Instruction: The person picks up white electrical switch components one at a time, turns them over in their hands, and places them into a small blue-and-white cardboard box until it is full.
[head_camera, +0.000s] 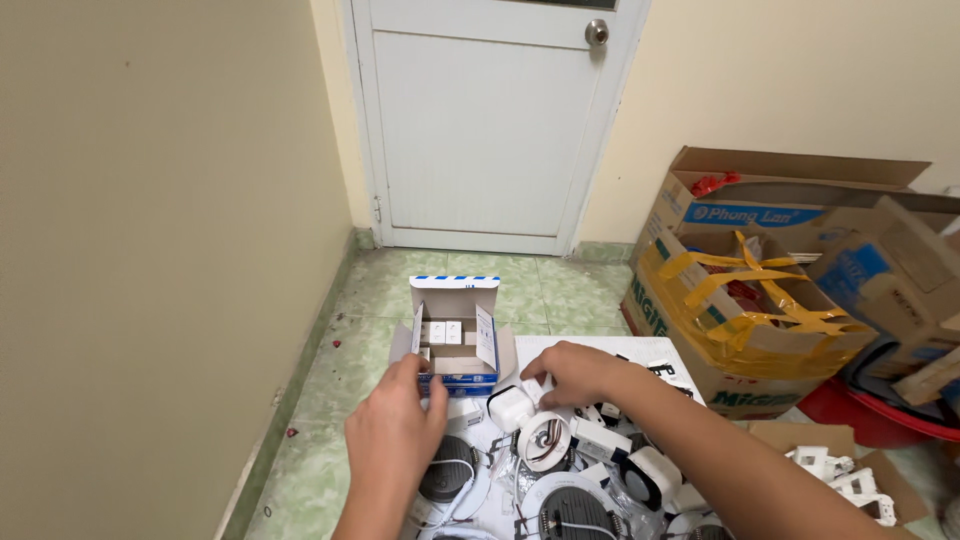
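Observation:
A small open cardboard box (455, 300), white and blue, stands on the green tiled floor with several small white parts inside. My left hand (395, 430) reaches to its front edge, fingers curled at the blue rim. My right hand (572, 372) rests just right of the box, fingertips pinching a small white part (535, 385) above a white round fitting (543, 440). Below both hands lies a heap of round white lamp fittings (570, 510) with wires.
A white door (490, 130) with a metal knob closes the far end. A beige wall (150, 250) runs along the left. Large cardboard boxes (760, 300) bound with yellow tape stand at right, a red basin (860, 420) beneath them. Loose white parts (850, 485) lie on cardboard at lower right.

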